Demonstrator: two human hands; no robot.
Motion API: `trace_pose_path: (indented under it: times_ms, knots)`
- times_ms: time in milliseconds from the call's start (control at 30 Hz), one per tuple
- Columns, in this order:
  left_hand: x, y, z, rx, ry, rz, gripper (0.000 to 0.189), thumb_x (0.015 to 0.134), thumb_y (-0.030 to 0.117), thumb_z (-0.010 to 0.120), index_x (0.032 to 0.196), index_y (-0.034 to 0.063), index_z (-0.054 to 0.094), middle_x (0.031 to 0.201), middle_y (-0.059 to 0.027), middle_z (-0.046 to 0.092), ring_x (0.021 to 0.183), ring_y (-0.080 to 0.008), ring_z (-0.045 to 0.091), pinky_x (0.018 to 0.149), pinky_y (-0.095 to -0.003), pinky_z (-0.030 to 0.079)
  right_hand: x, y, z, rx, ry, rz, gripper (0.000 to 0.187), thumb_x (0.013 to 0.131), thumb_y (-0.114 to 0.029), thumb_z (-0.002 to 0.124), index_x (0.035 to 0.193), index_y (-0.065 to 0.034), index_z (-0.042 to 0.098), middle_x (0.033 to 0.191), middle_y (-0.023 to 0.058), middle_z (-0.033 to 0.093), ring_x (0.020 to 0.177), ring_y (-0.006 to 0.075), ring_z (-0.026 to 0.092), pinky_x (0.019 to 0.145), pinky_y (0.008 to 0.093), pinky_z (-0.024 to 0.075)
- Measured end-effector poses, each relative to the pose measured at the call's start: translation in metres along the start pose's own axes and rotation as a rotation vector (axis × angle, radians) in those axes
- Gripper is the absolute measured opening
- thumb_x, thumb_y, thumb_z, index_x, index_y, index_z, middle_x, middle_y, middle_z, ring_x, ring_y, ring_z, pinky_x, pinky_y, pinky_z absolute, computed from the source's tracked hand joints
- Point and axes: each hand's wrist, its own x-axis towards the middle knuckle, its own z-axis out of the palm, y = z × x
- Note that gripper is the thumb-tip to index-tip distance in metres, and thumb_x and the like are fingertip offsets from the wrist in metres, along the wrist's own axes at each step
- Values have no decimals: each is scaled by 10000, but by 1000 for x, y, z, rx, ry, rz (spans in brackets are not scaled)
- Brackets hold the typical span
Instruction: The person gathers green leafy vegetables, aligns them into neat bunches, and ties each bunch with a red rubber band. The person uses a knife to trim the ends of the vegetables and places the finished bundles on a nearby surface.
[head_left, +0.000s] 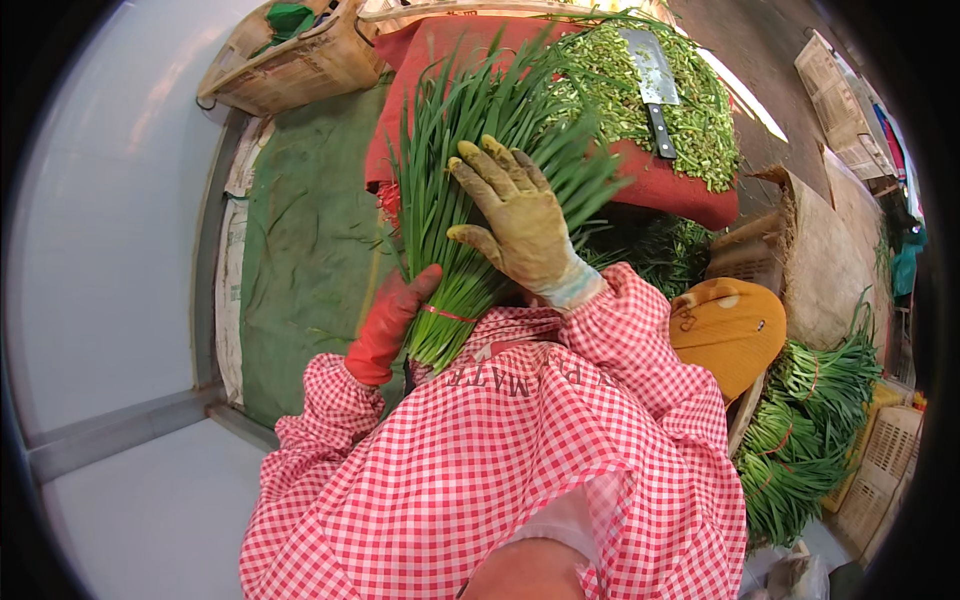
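Note:
A large bunch of garlic chives (457, 225) lies in front of me, bound near its cut stem ends by a thin red band (448, 312). My left hand (394, 319), in a red rubber glove, holds the bunch from the left beside the band; the thumb shows, while the other fingers are hidden by the stems. Across the leaves rests my right hand (517, 214) in a stained yellowish work glove, fingers spread and gripping nothing. The leaves fan out over a red cloth (420, 97), some of them blurred at the right.
A black-handled cleaver (654, 82) lies on a heap of chopped green stems (607, 90). Plastic baskets (300, 64) stand at the far left. Tied chive bunches (795, 442) are piled at my right, near a mustard-coloured cloth (724, 330). A white wall (112, 225) borders the left side.

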Motion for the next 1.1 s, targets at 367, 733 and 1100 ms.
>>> trace_pose_path:
  times_ms: [367, 733, 1100]
  knots:
    - [-1, -7, -4, -39, 43, 26, 509, 903, 299, 621, 1303, 25, 466, 1209, -69, 570, 1053, -165, 559, 922, -313, 441, -9, 7, 19, 784, 7, 550, 716, 779, -216, 744, 1388, -64, 401, 1259, 126, 550, 1162, 258, 522, 959, 350, 422]
    - [0, -13, -4, 149, 83, 138, 531, 882, 316, 632, 1295, 28, 461, 1191, -63, 564, 1042, -172, 546, 929, -329, 429, 4, 4, 25, 376, 132, 362, 160, 686, -174, 750, 800, -73, 701, 1065, 101, 614, 1078, 313, 520, 919, 401, 416]
    - [0, -7, 2, 220, 67, 133, 531, 855, 278, 666, 1283, 30, 474, 1163, -80, 582, 1027, -187, 553, 921, -330, 430, 4, 51, -49, 749, 315, 585, 233, 852, -243, 686, 976, -46, 678, 835, 24, 653, 698, 142, 579, 612, 259, 453]
